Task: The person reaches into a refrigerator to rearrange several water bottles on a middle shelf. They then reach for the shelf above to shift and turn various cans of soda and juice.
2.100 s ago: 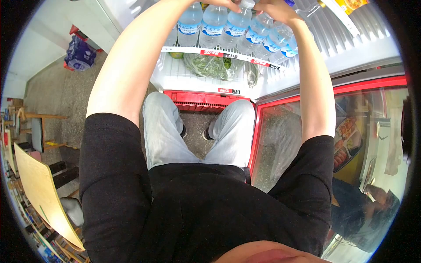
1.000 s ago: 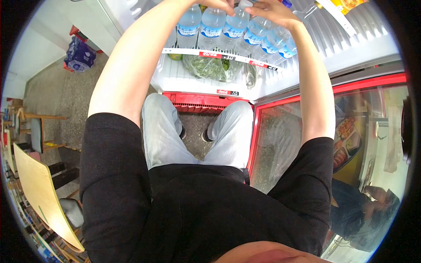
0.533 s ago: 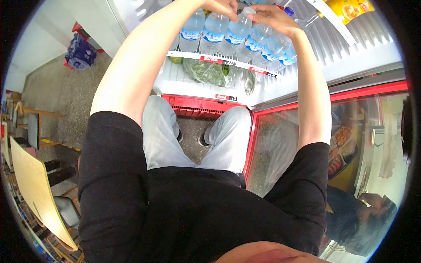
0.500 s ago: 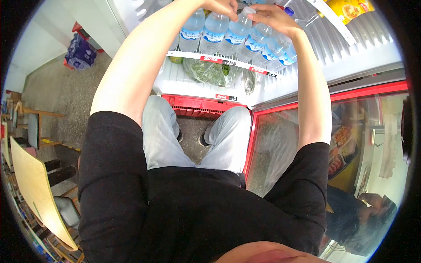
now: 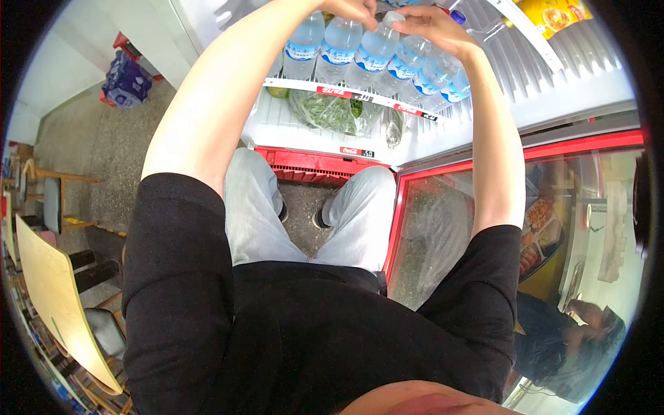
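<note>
Bottle [image 5: 377, 50] in shelf [image 5: 304, 84] row: right hand [image 5: 434, 29] pinches its cap; left hand [image 5: 349, 8] curled beside, grip unclear at frame edge; greens [image 5: 330, 111] below.

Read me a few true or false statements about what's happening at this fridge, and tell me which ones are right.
1. The left hand and the right hand are both up at the tops of the water bottles. True.
2. The bottles carry red labels. False: the labels are blue.
3. A bag of green leaves lies below the shelf that the bottles stand on. True.
4. The glass door is shut. False: it stands open at the person's right, with its red frame beside the right leg.
5. The person wears long sleeves. False: the black sleeves are short and both forearms are bare.
</note>
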`<state>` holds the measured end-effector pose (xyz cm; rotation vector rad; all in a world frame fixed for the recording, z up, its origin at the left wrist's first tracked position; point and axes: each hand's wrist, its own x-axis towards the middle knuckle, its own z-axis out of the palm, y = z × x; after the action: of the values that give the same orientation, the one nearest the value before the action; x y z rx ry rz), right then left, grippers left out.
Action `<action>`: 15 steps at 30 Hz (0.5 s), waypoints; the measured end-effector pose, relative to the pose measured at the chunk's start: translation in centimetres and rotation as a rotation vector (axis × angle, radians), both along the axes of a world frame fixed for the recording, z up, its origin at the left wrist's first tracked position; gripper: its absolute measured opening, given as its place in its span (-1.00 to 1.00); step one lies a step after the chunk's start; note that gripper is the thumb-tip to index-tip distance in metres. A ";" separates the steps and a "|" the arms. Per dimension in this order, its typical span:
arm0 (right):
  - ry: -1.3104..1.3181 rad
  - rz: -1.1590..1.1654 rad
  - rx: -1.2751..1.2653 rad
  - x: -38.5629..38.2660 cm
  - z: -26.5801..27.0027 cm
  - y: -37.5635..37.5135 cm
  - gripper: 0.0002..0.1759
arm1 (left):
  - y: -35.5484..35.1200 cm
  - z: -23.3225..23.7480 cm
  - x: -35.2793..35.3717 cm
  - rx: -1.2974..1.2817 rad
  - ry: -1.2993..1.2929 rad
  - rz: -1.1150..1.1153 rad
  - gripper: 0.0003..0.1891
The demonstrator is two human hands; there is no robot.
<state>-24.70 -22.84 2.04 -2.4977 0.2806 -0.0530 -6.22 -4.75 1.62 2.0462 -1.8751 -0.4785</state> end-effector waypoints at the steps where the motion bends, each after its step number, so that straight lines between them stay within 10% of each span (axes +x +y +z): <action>1: 0.005 0.009 -0.018 -0.1 0.2 0.2 -0.36 | 0.0 0.0 -0.1 -0.009 -0.004 0.003 -0.56; 15: -0.059 0.001 0.085 -0.1 -0.4 -0.5 -0.42 | -0.4 -0.4 0.7 -0.044 0.089 0.047 -0.48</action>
<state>-24.77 -23.30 1.68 -2.4074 0.2523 -0.1120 -5.49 -5.12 1.21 2.0022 -1.7670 -0.5030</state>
